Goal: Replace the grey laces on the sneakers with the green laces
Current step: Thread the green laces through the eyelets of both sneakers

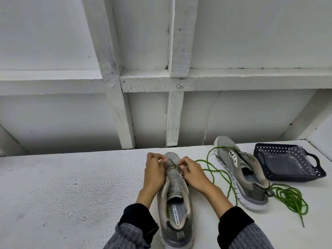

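We have the grey mesh sneaker with the pale insole standing upright on the white painted table at six o'clock, heel towards us and toe pointing to twelve, likely so that both rows of eyelets sit within easy reach. Our left hand curls over the shoe's ten o'clock side, fingertips pinching what looks like one end of the thin green lace near the toe. Our right hand mirrors it at two o'clock, fingers bent around the same lace where it crosses the lowest eyelets. We judge that the threading has only begun, since the tongue below the hands shows no green crossings.

From the right hand the lace trails in loose loops towards three o'clock, kept slack, we think, so it can feed through without dragging. The second grey sneaker lies tilted on its side at two o'clock, a green strand across its toe; whether that strand is threaded or merely draped we cannot tell. A second tangle of green lace lies just beside its heel at four o'clock. The dark blue perforated plastic basket sits at three o'clock holding something clear and crumpled, hard to identify. No grey laces are visible, and our knuckles hide the eyelets being worked
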A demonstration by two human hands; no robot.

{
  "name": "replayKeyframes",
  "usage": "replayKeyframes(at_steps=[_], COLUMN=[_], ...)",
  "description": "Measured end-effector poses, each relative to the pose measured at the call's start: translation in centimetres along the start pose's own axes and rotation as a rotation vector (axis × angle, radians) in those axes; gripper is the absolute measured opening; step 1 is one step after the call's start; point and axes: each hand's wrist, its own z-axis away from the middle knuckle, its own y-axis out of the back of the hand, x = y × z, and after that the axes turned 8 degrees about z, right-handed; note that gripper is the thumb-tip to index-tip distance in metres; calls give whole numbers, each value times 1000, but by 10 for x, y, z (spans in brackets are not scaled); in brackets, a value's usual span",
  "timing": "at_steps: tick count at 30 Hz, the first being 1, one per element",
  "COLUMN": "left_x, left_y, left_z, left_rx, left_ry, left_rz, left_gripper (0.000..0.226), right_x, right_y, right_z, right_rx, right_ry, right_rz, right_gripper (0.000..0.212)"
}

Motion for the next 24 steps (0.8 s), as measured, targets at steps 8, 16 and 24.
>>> replayKeyframes(at_steps=[8, 16, 24], left_x=[-3, -18, -21], left_y=[-1, -7, -1], left_z=[12, 7, 13], left_rx=[105, 8, 79], left_ry=[22, -51, 3], left_rz=[509, 262, 244], left_gripper=[7, 18, 10], right_x=[-9, -13, -89], right_y=[-3, -5, 59], right_z=[-5, -4, -15], right_rx=[-20, 180, 453], right_ry=[49, -84, 11], right_rz=[-22, -112, -367], right_gripper=[23, 23, 25])
